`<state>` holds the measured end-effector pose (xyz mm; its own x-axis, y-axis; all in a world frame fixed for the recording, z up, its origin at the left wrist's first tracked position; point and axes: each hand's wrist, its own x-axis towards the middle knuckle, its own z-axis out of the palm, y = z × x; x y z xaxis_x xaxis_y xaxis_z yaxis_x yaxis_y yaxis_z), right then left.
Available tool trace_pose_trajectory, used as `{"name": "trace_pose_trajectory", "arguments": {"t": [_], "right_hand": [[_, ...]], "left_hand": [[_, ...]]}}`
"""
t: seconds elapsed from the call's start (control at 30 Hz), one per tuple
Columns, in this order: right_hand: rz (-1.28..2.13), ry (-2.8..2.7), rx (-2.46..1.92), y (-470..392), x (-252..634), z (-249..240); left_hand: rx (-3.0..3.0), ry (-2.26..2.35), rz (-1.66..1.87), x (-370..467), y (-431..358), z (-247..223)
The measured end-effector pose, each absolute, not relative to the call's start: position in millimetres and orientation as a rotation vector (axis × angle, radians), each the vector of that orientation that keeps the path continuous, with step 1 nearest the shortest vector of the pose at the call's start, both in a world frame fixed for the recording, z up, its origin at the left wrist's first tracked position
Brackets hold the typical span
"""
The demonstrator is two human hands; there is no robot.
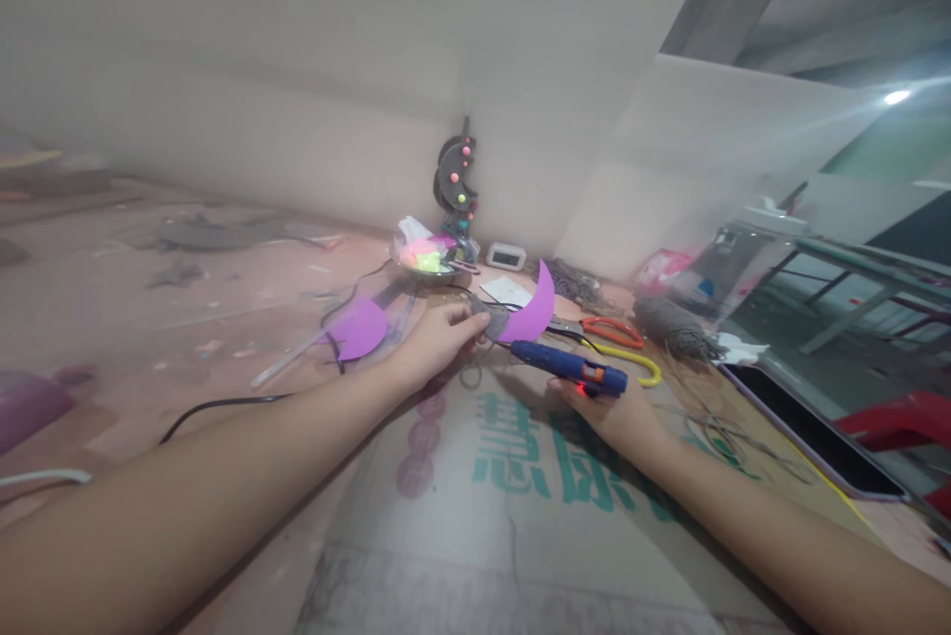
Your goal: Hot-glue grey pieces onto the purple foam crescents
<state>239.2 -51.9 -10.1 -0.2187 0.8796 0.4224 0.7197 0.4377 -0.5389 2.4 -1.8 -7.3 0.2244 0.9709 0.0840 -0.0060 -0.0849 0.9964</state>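
Observation:
My left hand (444,342) pinches the grey-covered lower end of a purple crescent (536,308), whose pointed tip curves upward. In my right hand (613,414) is a blue hot glue gun (557,361) with a small red light glowing underneath. The gun's nozzle points left, close to the grey part of the crescent; whether the two touch I cannot tell. Both hands are above a cardboard sheet (453,526) with green and red print. Left of my left hand lies another purple cut piece (357,328), near a clear stick (293,358).
Behind the hands stand a metal bowl (427,274) of bright materials, a dark crescent ornament (455,174) with coloured balls and a small digital clock (506,256). To the right are orange-handled scissors (613,330), a yellow hooked handle (650,372), grey yarn (673,326) and a tablet (809,432).

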Motion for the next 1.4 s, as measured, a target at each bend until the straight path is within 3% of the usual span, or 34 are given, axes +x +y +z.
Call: {"name": "trace_pose_trajectory", "arguments": {"t": [1.4], "right_hand": [[0.263,-1.865,-1.379,-54.3,231.7,0.3]], "left_hand": [[1.424,1.025,1.075,0.1,0.9,-11.3]]}}
